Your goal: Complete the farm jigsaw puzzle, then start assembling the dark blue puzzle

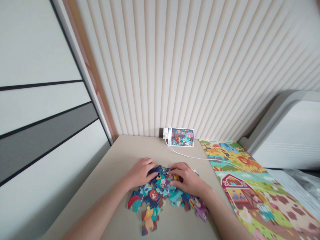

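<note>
A heap of colourful jigsaw puzzle pieces [162, 183] lies on the beige table, overlapping one another. My left hand [142, 172] rests at the heap's upper left, its thumb and fingers apart and touching dark blue pieces. On the opposite side, my right hand [186, 178] lies over the heap with fingers spread and slightly bent, covering some pieces. Neither hand visibly lifts a piece. A yellow-and-orange piece [149, 220] sits at the near edge of the heap, and purple pieces [200, 209] lie by my right wrist.
Against the ribbed wall leans a picture card [181, 137] beside a white plug [165, 133]. Its white cable [192, 156] crosses the table to the right. Two assembled puzzles, a safari scene [233, 156] and a farm scene [270, 206], lie along the right side.
</note>
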A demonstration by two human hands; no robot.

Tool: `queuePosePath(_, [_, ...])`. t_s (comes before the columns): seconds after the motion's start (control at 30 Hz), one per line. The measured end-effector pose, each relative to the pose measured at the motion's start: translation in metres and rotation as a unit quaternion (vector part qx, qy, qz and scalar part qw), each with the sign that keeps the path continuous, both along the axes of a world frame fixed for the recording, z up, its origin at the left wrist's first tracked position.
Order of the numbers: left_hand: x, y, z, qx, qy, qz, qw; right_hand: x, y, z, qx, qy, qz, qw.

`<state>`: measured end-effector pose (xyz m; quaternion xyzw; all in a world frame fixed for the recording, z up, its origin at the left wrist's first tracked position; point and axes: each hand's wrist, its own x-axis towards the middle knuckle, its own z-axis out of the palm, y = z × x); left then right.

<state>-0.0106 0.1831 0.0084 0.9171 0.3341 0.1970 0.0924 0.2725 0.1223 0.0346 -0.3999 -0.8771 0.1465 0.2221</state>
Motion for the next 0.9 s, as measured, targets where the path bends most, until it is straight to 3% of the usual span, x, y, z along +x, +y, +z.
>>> queuePosePath(0.27, [0.006,-0.003,0.000,-0.011,0.003,0.006,1.000,-0.008,0.000,-0.010,-0.007,-0.008,0.013,1.000])
queuePosePath(0.57, [0.012,0.000,-0.010,-0.060,-0.042,0.000,0.997,-0.009,-0.001,-0.010,0.004,-0.006,0.013,1.000])
queuePosePath(0.9, [0.016,-0.004,-0.010,-0.064,-0.075,-0.021,0.995,-0.011,-0.001,-0.009,0.021,-0.007,0.011,1.000])
